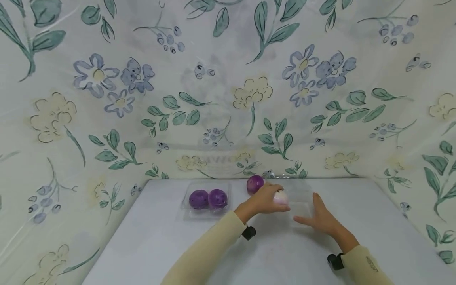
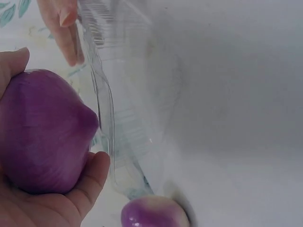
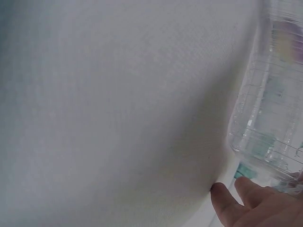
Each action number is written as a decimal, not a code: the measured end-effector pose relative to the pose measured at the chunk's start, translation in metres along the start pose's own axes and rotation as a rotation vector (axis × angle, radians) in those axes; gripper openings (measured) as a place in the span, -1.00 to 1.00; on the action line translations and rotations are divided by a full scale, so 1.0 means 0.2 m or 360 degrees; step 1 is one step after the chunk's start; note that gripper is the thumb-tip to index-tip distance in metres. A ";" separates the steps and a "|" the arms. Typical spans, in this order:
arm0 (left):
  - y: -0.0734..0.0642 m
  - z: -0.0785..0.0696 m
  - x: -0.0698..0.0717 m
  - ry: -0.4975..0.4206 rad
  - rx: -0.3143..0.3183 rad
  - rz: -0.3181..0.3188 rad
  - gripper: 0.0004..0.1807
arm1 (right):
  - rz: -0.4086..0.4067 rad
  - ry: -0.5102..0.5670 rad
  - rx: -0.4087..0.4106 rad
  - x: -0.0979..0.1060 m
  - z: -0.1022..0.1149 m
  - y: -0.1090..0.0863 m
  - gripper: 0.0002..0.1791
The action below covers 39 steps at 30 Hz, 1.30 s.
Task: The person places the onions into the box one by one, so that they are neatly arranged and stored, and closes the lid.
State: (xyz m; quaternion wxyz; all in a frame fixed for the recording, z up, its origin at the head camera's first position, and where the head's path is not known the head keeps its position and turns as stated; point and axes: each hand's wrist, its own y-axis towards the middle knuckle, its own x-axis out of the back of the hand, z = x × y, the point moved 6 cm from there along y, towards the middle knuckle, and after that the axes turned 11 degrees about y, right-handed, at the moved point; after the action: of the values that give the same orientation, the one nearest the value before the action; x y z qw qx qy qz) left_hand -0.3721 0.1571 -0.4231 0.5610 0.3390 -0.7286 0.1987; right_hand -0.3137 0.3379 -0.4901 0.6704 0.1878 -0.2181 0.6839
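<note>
Here we are, with our left hand [image 1: 265,201] curled round a purple onion [image 1: 280,197], held up off the desk [image 1: 142,245] at the left side of a clear container [image 2: 107,101]. In the left wrist view its tip points to the picture's right, towards the container's rim, so its tip-to-base axis runs roughly crosswise there. Our right hand [image 1: 320,217] spreads thumb and fingers, gripping nothing, by the container's right side; whether it touches the plastic, we can't tell. Another onion [image 1: 254,184] sits left of the container.
</note>
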 end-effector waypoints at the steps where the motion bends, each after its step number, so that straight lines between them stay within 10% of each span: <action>1: 0.01 -0.01 -0.01 -0.0011 -0.0003 0.0015 -0.25 | -0.0002 -0.0005 -0.0017 0.00 0.00 0.00 0.39; 14: 0.17 -0.16 -0.14 0.0051 -0.0159 0.0017 -0.23 | 0.0071 0.0044 -0.0093 0.02 -0.03 -0.03 0.45; 29: 0.27 -0.17 -0.28 -0.0069 0.0030 0.0108 -0.23 | 0.0096 0.0064 -0.0031 0.03 -0.01 -0.03 0.46; 39: 0.29 -0.20 -0.31 -0.0068 -0.0016 0.0141 -0.37 | 0.0065 0.0056 0.0045 0.01 0.00 0.01 0.44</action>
State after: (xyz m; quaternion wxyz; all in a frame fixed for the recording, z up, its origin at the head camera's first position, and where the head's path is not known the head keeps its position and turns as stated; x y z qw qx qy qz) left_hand -0.3777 0.2411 -0.4652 0.5376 0.3078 -0.7557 0.2125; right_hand -0.3149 0.3401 -0.4896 0.6572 0.1807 -0.2005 0.7037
